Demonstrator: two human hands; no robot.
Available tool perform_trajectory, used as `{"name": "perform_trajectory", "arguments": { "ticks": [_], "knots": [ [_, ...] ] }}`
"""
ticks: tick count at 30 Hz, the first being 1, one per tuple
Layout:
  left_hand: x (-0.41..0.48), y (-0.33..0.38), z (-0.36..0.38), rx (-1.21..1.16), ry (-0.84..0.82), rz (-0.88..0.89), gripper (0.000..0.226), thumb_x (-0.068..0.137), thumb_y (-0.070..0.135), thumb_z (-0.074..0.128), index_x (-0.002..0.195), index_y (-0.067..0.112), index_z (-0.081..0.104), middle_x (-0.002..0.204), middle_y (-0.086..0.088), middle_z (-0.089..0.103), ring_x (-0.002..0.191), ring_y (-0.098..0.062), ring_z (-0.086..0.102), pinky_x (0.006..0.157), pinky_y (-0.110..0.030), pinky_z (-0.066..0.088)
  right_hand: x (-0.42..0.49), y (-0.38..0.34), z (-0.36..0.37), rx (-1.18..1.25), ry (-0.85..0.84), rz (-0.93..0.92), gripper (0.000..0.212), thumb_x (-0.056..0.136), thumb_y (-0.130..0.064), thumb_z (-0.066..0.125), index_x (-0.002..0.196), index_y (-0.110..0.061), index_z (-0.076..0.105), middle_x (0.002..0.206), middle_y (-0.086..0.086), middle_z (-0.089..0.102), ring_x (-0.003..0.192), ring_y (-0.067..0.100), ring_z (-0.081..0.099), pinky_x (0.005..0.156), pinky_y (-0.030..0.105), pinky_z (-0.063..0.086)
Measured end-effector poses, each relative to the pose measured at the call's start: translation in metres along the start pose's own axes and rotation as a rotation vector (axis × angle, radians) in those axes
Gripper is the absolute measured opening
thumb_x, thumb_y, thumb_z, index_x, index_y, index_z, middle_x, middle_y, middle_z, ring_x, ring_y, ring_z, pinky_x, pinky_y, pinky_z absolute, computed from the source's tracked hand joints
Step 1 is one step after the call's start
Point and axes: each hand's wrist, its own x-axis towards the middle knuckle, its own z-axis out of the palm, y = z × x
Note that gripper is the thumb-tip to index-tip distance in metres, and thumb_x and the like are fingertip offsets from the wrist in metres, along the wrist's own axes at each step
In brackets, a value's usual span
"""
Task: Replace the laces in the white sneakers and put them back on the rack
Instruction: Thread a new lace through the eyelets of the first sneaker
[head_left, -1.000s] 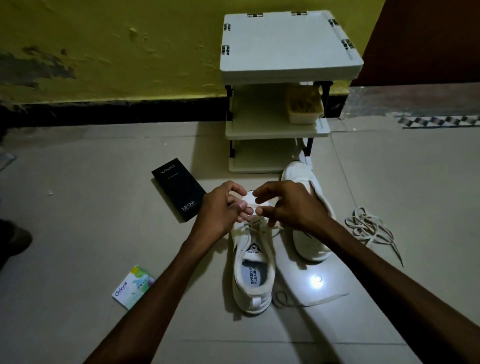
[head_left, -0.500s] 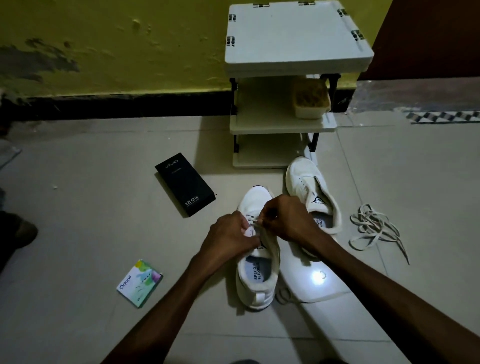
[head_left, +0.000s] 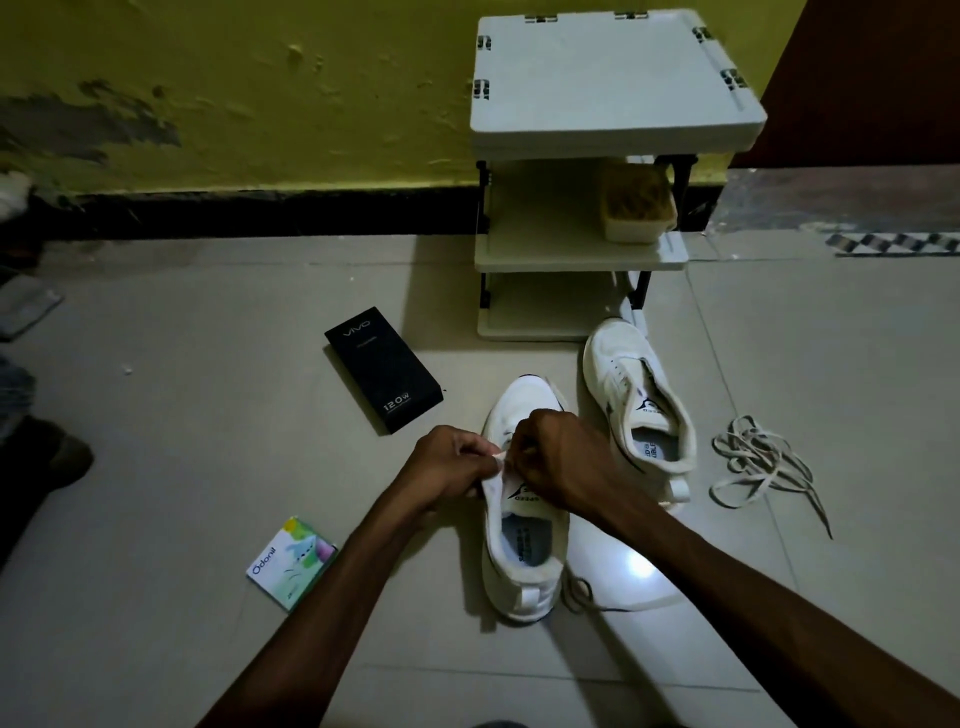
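Two white sneakers stand on the tiled floor. The near sneaker (head_left: 524, 561) points away from me; my left hand (head_left: 448, 467) pinches its left collar edge by the eyelets, and my right hand (head_left: 558, 460) grips at the tongue and lace area, fingers curled. A lace end (head_left: 613, 603) trails on the floor beside the heel. The second sneaker (head_left: 636, 395) lies to the right, unlaced. A loose pile of laces (head_left: 753, 462) sits further right. The white rack (head_left: 597, 244) stands behind the shoes.
A black phone box (head_left: 384, 369) lies left of the shoes and a small Odonil packet (head_left: 291, 561) nearer me on the left. A brush-like tub (head_left: 636, 208) sits on the rack's middle shelf. A yellow wall runs behind; a dark shoe (head_left: 57, 457) shows at far left.
My hands came down from above the toe onto the near sneaker's eyelets and tongue. The view shifted a little, so the shoes now sit lower in the frame.
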Motion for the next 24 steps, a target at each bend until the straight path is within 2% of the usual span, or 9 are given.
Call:
{"name": "perform_trajectory", "arguments": {
  "ticks": [4, 9, 14, 17, 19, 21, 24],
  "knots": [
    [0.001, -0.002, 0.000, -0.073, -0.011, -0.007, 0.013, 0.086, 0.007, 0.068, 0.095, 0.011, 0.076, 0.078, -0.004, 0.072, 0.065, -0.010, 0.062, 0.059, -0.022, 0.049, -0.005, -0.003, 0.005, -0.039, 0.071, 0.005, 0.018, 0.083, -0.030, 0.059, 0.090, -0.020, 0.072, 0.093, 0.000, 0.067, 0.087, 0.022, 0.064, 0.066, 0.028, 0.048],
    [0.002, -0.005, 0.001, -0.085, 0.002, 0.000, 0.013, 0.085, 0.006, 0.066, 0.090, 0.013, 0.077, 0.073, -0.003, 0.071, 0.064, -0.013, 0.061, 0.059, -0.024, 0.050, -0.013, -0.012, 0.011, -0.160, 0.149, -0.053, 0.018, 0.084, -0.028, 0.059, 0.092, -0.016, 0.069, 0.095, 0.004, 0.064, 0.093, 0.025, 0.058, 0.063, 0.028, 0.036],
    [0.001, -0.004, 0.003, -0.072, 0.014, -0.008, 0.014, 0.086, 0.008, 0.065, 0.093, 0.011, 0.077, 0.078, -0.006, 0.072, 0.059, -0.011, 0.059, 0.055, -0.021, 0.048, -0.016, -0.019, 0.015, -0.180, 0.170, -0.012, 0.012, 0.076, -0.018, 0.065, 0.086, -0.012, 0.068, 0.090, 0.008, 0.064, 0.089, 0.030, 0.058, 0.064, 0.032, 0.040],
    [-0.002, -0.003, 0.007, -0.062, 0.011, -0.007, 0.016, 0.085, 0.009, 0.064, 0.094, 0.012, 0.077, 0.078, -0.005, 0.072, 0.057, -0.010, 0.059, 0.054, -0.019, 0.047, -0.018, -0.024, 0.017, -0.164, 0.172, 0.044, 0.011, 0.081, -0.019, 0.062, 0.087, -0.012, 0.068, 0.094, 0.007, 0.064, 0.095, 0.028, 0.056, 0.067, 0.030, 0.036],
    [-0.002, -0.004, 0.009, -0.066, 0.003, -0.007, 0.017, 0.085, 0.011, 0.064, 0.095, 0.014, 0.077, 0.080, -0.004, 0.073, 0.059, -0.010, 0.060, 0.057, -0.020, 0.048, -0.021, -0.027, 0.019, -0.131, 0.239, 0.105, 0.006, 0.078, -0.016, 0.064, 0.080, -0.012, 0.068, 0.086, 0.007, 0.065, 0.088, 0.029, 0.058, 0.064, 0.029, 0.032],
    [-0.001, -0.005, 0.007, -0.054, -0.007, 0.006, 0.016, 0.084, 0.014, 0.065, 0.094, 0.016, 0.077, 0.081, -0.003, 0.073, 0.061, -0.011, 0.061, 0.060, -0.021, 0.049, -0.022, -0.028, 0.023, -0.101, 0.300, 0.162, 0.006, 0.072, -0.016, 0.069, 0.066, -0.016, 0.067, 0.070, 0.005, 0.063, 0.072, 0.028, 0.060, 0.058, 0.026, 0.030],
    [0.002, -0.006, 0.003, -0.037, -0.048, 0.033, 0.016, 0.084, 0.013, 0.064, 0.093, 0.017, 0.078, 0.078, -0.002, 0.073, 0.062, -0.011, 0.061, 0.063, -0.022, 0.049, -0.021, -0.024, 0.028, -0.056, 0.312, 0.189, 0.010, 0.075, -0.024, 0.067, 0.068, -0.017, 0.070, 0.067, 0.002, 0.065, 0.068, 0.024, 0.060, 0.058, 0.024, 0.031]
  ]
}}
